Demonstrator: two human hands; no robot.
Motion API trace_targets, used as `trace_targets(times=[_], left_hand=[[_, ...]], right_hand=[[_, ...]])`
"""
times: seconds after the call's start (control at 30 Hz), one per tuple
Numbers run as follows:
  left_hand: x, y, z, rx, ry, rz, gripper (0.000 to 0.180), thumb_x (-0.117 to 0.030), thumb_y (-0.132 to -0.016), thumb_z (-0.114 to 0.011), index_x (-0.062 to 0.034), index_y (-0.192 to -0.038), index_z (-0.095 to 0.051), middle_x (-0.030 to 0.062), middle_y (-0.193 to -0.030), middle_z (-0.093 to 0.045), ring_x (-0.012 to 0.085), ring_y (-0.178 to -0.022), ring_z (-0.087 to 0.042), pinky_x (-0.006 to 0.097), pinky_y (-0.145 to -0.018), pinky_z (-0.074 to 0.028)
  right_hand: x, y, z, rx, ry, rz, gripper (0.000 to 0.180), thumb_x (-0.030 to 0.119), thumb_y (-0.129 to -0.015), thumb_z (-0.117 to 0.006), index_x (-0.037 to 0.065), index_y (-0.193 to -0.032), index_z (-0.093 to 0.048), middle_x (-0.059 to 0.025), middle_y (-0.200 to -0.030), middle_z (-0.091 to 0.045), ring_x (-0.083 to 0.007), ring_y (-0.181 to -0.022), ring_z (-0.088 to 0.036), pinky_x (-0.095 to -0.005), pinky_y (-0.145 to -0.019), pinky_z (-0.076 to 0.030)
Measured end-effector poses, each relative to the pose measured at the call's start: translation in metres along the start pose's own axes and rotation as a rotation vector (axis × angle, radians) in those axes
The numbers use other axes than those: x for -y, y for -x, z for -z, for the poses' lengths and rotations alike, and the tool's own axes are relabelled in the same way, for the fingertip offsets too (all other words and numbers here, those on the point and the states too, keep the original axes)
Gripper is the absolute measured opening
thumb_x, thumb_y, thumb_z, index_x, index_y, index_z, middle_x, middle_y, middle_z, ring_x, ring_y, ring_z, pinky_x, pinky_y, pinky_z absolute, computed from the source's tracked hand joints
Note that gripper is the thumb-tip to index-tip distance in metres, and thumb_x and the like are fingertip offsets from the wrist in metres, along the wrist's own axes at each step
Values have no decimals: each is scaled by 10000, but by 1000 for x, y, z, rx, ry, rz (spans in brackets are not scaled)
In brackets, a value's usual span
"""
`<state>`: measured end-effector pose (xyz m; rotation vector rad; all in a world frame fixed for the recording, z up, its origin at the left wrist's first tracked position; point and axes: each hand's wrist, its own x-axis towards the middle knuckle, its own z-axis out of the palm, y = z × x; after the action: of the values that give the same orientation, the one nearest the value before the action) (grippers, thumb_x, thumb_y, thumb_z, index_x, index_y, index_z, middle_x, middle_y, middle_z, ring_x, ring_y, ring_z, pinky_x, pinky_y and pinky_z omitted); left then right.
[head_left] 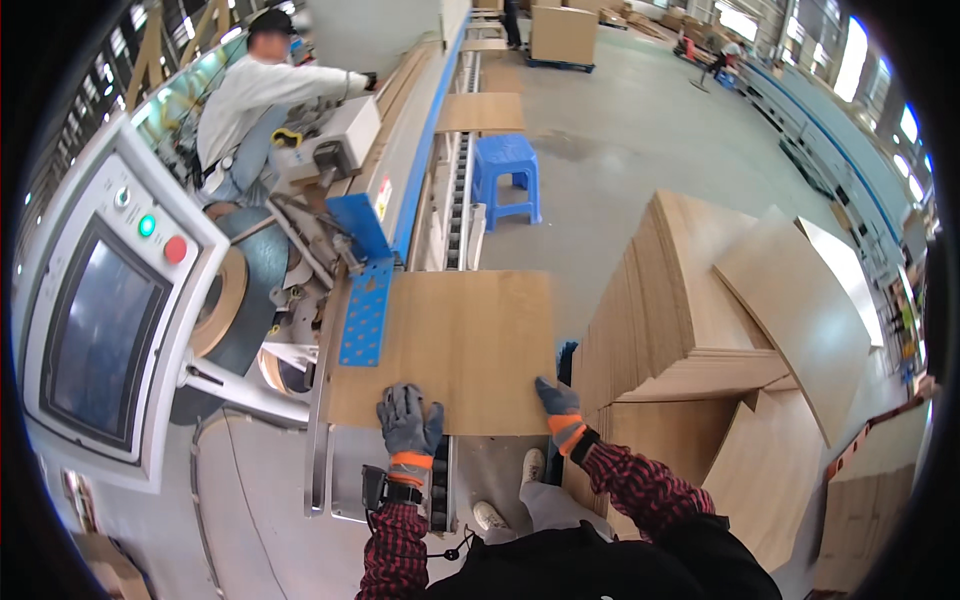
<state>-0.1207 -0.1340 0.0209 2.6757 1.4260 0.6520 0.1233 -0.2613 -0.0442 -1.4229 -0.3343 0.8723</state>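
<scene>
Bright, even daylight fills the hall — it pours from the windows (850, 50) at upper right, which blow out to white. Shadows stay soft. Fisheye bending curves straight edges near the rim, and black corners frame the 1 round picture — focus sharp centrally.

A blue plastic stool (506, 178) stands beside the conveyor, near what looks like 1 stacked pile of boards (668, 300).

Machine infeed worktop (345, 480) with one flat wooden panel (450, 345) lying directly on it, its left edge beneath the blue perforated guide plate (366, 310). Beyond the panel, further panels (482, 110) lie along the conveyor line. Right of the panel, a stack of wooden boards (680, 300) rests on the concrete floor (640, 130); beyond the panel, a blue stool (506, 175) also stands on the floor.
</scene>
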Motion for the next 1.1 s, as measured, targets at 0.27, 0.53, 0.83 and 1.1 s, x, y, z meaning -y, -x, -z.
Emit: trace_targets(times=[0.27,0.53,0.83,1.1], left_hand=[[10,-57,-41,-83,-81,-116,489,-408,-862,-511,2,-1127,-537,206,-1215,-483,395,-1160,-416,503,-989,-312],[-26,-108,-46,6,-73,106,487,-404,-854,-541,25,-1080,-572,241,-1162,-536,406,-1061,-499,466,-915,-404],[-241,-79,-45,233,1086,-70,410,-325,-894,-542,26,-1100,-595,216,-1152,-587,349,-1095,-533,403,-969,-394],[-315,-98,-10,361,1296,-29,503,-390,-915,-514,24,-1197,-549,187,-1256,-551,284,-1169,-521,374,-979,-396]], right_hand=[[25,-70,-15,-76,461,95,532,463,-845,-546,-40,-995,-630,-230,-891,-657,-395,-836,-611,-431,-762,-462],[211,117,150,-762,871,844,439,149,-783,-686,39,-1185,-547,-170,-1142,-574,-279,-1061,-554,-376,-925,-443],[284,172,464,-738,-145,345,352,244,-839,-672,-17,-1072,-635,-102,-988,-665,-178,-914,-623,-305,-851,-483],[195,209,323,-615,-40,613,226,138,-841,-653,-15,-1007,-665,-94,-1005,-663,-174,-896,-630,-325,-822,-506]])
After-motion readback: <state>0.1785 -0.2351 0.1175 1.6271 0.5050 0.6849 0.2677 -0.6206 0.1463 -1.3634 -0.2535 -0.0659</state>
